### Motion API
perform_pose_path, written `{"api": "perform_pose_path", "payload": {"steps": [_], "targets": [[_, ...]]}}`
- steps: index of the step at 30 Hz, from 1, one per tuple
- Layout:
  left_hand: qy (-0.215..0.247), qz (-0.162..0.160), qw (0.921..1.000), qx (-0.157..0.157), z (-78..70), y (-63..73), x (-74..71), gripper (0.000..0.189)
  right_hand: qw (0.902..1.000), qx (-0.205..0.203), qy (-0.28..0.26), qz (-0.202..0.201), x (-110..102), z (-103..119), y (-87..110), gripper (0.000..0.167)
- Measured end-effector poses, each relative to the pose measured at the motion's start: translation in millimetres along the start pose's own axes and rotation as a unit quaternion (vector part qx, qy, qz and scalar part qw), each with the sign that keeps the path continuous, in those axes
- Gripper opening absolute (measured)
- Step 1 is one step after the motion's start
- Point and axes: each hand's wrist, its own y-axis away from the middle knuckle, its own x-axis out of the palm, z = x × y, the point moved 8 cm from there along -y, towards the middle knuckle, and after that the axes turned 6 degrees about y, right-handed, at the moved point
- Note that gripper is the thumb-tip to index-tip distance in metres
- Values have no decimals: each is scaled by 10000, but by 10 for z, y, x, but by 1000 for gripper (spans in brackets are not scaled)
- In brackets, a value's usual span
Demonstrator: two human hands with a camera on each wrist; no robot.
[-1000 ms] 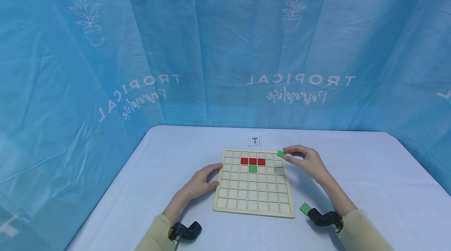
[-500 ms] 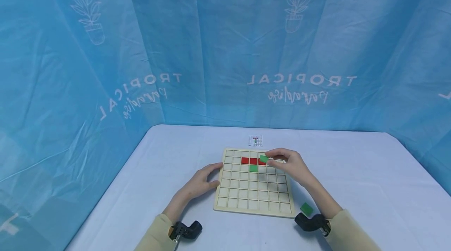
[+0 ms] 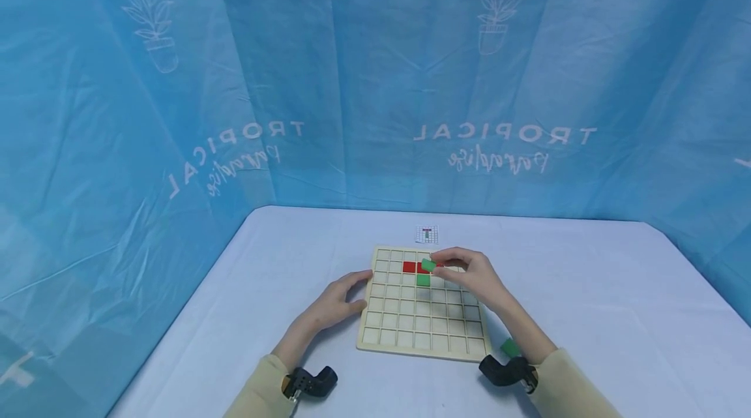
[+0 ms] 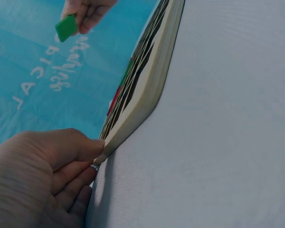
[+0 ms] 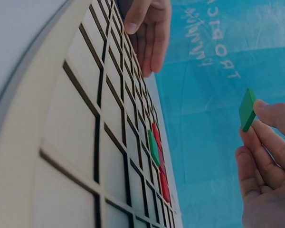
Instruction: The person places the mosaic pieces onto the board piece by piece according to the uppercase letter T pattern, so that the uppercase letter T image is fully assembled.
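A light wooden grid board [image 3: 387, 323] lies on the table. My left hand [image 3: 334, 304] rests at its left edge, fingers loosely bent, with the thumb touching the rim in the left wrist view. Between the thumb and fingers of my right hand [image 3: 474, 274] is a green square tile [image 3: 428, 265], raised and tilted over the upper part of the board. Red tiles [image 3: 409, 267] sit in a row of cells, partly covered by the held tile and right hand in the head view. Directly below the middle red one, another green tile [image 3: 423, 280] fills a cell.
A loose green tile [image 3: 509, 346] lies on the white tablecloth [image 3: 587, 300] right of the board, partly behind the right wrist. Beyond the board's far edge is a small printed grid card [image 3: 427, 234] with a T pattern. A blue curtain [image 3: 375, 79] encloses the table.
My right hand has carried the pinched green tile leftward, from the board's upper right corner to over the red row. The left hand has stayed at the board's edge.
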Motion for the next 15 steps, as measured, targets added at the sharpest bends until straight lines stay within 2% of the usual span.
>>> {"api": "perform_pose_path", "payload": {"steps": [3,10,15], "targets": [[-13,11,10000,-3,5,-12,1,58,10000,63,-39,-12,40,-110,-31,30],[23,6,10000,-67,-17,-7,-9,58,10000,-64,56,1,120,-198,-41,30],[-5,9,10000,-74,-15,7,-8,58,9996,94,259,84,185,-326,-36,33]]}}
